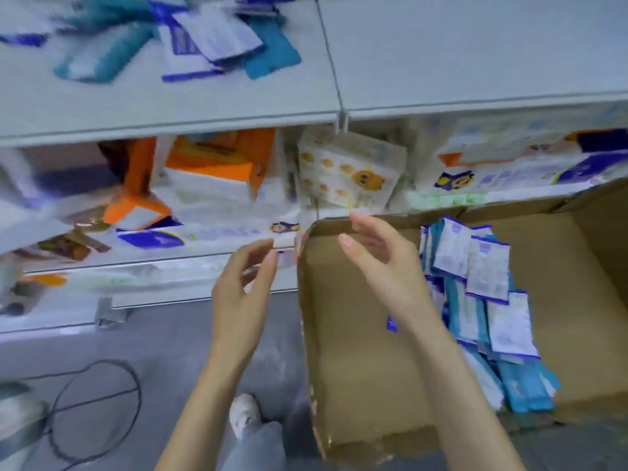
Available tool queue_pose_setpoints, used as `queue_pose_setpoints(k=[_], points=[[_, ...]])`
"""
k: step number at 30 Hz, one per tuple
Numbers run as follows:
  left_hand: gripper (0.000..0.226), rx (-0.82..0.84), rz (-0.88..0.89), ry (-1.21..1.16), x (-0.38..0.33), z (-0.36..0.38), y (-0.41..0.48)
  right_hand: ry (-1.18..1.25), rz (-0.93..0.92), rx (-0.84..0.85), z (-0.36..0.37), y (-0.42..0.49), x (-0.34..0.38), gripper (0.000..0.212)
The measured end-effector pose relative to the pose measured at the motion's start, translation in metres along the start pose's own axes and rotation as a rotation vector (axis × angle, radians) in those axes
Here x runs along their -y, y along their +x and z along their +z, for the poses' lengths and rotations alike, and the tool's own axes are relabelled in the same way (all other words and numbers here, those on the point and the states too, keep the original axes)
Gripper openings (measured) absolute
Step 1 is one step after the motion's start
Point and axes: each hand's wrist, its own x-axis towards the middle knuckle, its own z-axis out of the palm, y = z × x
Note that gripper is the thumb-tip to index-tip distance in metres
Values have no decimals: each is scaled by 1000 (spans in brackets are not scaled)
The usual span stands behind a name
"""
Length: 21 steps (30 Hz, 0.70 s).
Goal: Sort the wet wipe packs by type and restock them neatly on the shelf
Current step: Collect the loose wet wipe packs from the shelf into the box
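- The left hand and the right hand are at the centre of the frame. Both are empty, with fingers loosely spread and pinching nothing. The right one hovers over the near-left corner of the cardboard box.
- The wet wipe packs lie heaped against the box's right side, in the right of the frame. White-and-purple sachets sit on top, with teal ones beneath and towards the bottom.
- More loose packs are scattered, both colours mixed, on the top shelf at the upper left.
- The next step is probably a reach into the box. It would go best to gather one colour only, square the edges into a stack in both hands, then set it on the bare right part of the shelf, clear of the mixed pile.
- Motion blur smears the upper left, so print and pack counts there cannot be read.
- The larger packs under the shelf are half hidden by its edge.
- The box's right wall is cut off by the frame.
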Motion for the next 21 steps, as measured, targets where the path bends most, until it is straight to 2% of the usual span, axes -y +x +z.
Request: queue_pose_setpoints(k=[2, 6, 10, 13, 17, 21], points=[[26, -25, 49, 22, -11, -69, 7, 63, -17, 20, 59, -15, 30, 30], [14, -137, 96, 65, -32, -190, 26, 88, -54, 168, 159, -34, 90, 27], [31, -235, 135, 59, -56, -265, 49, 54, -162, 195, 208, -28, 144, 24], [10, -248, 130, 54, -61, -286, 68, 33, -182, 128, 219, -4, 163, 21], [14, -255, 100, 47, -65, -285, 101, 26, -186, 55, 212, 39, 170, 19], [12, -188, 64, 101, -72, -269, 151, -7, -132, -70, 191, 99, 168, 22]])
